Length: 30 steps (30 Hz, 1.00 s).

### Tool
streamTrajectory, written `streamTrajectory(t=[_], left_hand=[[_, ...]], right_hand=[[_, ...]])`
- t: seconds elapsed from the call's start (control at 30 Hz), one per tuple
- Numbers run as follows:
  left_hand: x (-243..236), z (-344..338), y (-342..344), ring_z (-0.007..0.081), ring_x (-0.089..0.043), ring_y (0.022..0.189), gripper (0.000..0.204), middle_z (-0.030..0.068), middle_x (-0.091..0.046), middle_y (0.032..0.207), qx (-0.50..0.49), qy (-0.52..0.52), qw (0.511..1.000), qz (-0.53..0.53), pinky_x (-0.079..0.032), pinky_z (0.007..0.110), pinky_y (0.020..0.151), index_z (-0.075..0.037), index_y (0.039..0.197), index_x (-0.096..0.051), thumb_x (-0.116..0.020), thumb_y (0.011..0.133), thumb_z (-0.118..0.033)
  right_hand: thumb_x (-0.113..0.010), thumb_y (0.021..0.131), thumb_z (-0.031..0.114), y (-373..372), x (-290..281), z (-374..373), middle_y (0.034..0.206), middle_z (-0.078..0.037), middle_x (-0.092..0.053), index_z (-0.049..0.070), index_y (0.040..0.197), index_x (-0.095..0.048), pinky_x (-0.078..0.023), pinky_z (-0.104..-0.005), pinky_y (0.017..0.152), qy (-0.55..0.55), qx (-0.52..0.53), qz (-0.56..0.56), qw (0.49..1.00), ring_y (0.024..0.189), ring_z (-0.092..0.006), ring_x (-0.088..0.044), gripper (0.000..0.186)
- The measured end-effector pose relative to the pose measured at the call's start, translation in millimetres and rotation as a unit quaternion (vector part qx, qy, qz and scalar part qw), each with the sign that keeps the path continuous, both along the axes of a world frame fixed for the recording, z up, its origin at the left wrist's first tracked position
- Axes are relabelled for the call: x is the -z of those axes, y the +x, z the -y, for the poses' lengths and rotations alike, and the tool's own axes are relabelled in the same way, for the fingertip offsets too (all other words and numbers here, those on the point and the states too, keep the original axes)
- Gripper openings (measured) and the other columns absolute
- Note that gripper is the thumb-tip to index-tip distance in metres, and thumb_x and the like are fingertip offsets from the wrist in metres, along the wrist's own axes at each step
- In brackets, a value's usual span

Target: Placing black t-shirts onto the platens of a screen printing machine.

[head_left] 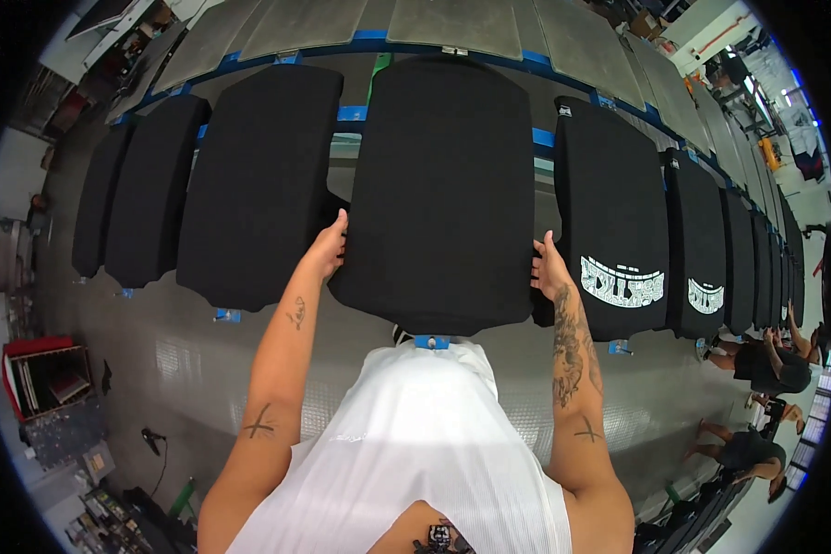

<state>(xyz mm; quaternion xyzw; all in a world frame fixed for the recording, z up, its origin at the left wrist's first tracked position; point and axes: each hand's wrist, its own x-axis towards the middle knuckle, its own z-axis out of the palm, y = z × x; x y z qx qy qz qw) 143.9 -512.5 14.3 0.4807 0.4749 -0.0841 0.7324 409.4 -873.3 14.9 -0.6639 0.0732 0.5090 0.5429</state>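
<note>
A plain black T-shirt [441, 194] is stretched flat over the long board directly in front of me. At its left edge is my left hand [330, 245], thumb pointing up and fingers curled against the fabric at the side. My right hand [550, 266] grips the opposite edge in a similar way, its thumb raised and its fingers bent around the shirt's side. Part of the fingers of both hands is hidden by the edge of the board. Dark cloth hangs below my right hand. A blue bracket [431, 343] shows at the board's near end.
To the right, a black shirt with a white print [622, 282] lies on its board, with several more beyond. Another plain black shirt [258, 185] is on the left. Bare grey boards [457, 26] line the far side. Other people [748, 452] stand at the far right.
</note>
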Motion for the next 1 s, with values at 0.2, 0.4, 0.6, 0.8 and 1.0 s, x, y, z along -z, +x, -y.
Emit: streamTrajectory(t=[0.2,0.4,0.6,0.8,1.0], left_hand=[[18.6,-25.1,-5.5,0.0254,-0.055,0.108,0.076,0.0144,-0.059,0.119,0.018,-0.106,0.994,0.013,-0.040,0.043,0.095,-0.007,0.129,-0.047,-0.031,0.089,-0.070],[24.6,-43.3,-8.2,0.0262,-0.062,0.099,0.079,0.0145,-0.063,0.109,0.044,-0.203,0.975,0.072,-0.048,0.040,0.089,-0.001,0.126,-0.047,-0.029,0.089,-0.069],[21.2,-47.1,-7.0,0.0259,-0.063,0.100,0.079,0.0151,-0.064,0.111,0.038,-0.279,0.954,0.107,-0.050,0.040,0.087,-0.003,0.124,-0.051,-0.023,0.089,-0.069],[22.3,-45.0,-4.9,0.0242,-0.064,0.097,0.081,0.0145,-0.065,0.109,0.026,-0.289,0.950,0.119,-0.050,0.037,0.085,-0.001,0.121,-0.052,-0.025,0.089,-0.070],[17.5,-41.3,10.9,0.0207,-0.065,0.093,0.068,0.0111,-0.067,0.103,0.012,-0.200,0.977,0.070,-0.050,0.034,0.083,-0.002,0.122,-0.051,-0.033,0.093,-0.061]], right_hand=[[-0.023,0.081,0.081,30.4,10.6,-1.2,0.138,-0.022,-0.041,0.008,0.146,-0.023,-0.022,-0.0534,0.106,0.025,-0.051,-0.085,0.995,0.128,-0.0376,-0.038,0.098],[-0.019,0.081,0.080,45.1,18.5,3.6,0.107,-0.013,-0.065,0.007,0.139,-0.035,-0.044,-0.0408,0.090,0.100,-0.048,-0.150,0.982,0.096,-0.0249,-0.063,0.095],[-0.017,0.079,0.082,46.4,14.5,-1.9,0.101,-0.012,-0.067,0.006,0.135,-0.041,-0.048,-0.0383,0.085,0.145,-0.048,-0.193,0.969,0.093,-0.0228,-0.064,0.097],[-0.018,0.079,0.082,42.8,15.7,-2.5,0.093,-0.009,-0.068,0.007,0.129,-0.047,-0.049,-0.0364,0.079,0.154,0.022,-0.229,0.961,0.082,-0.0195,-0.065,0.095],[-0.024,0.085,0.077,48.9,24.3,-17.8,0.091,-0.006,-0.067,0.003,0.128,-0.048,-0.051,-0.0333,0.074,0.074,-0.001,-0.115,0.991,0.079,-0.0142,-0.065,0.089]])
